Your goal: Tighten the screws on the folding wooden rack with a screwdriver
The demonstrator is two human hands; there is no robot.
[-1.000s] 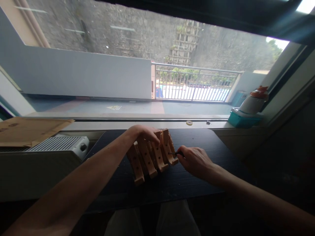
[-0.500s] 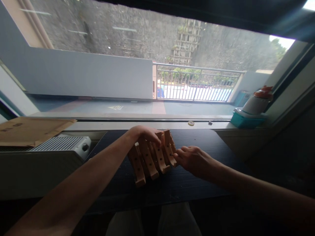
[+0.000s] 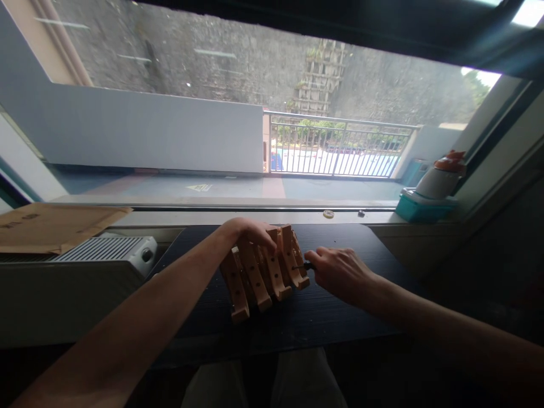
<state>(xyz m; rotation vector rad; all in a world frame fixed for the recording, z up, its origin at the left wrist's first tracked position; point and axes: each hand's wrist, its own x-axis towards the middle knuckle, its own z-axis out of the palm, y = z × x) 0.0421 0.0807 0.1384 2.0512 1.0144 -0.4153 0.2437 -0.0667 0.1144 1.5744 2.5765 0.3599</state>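
A wooden rack of several notched slats (image 3: 260,274) stands on a dark table (image 3: 335,317) in front of a window. My left hand (image 3: 250,230) lies over the rack's top, fingers curled round the slats and holding it steady. My right hand (image 3: 338,271) is closed on a small dark-handled tool (image 3: 306,265), a screwdriver by its look, whose tip points at the rightmost slat.
A white radiator (image 3: 102,252) with brown cardboard (image 3: 51,224) above it sits at the left. On the window sill are a teal box with a white and orange object (image 3: 429,195) and two small items (image 3: 327,213). My lap shows below the table edge.
My right hand went in against the rack's right slat half a second ago, then drew back a little, so the dark tool shows again. My left hand has stayed on the rack.
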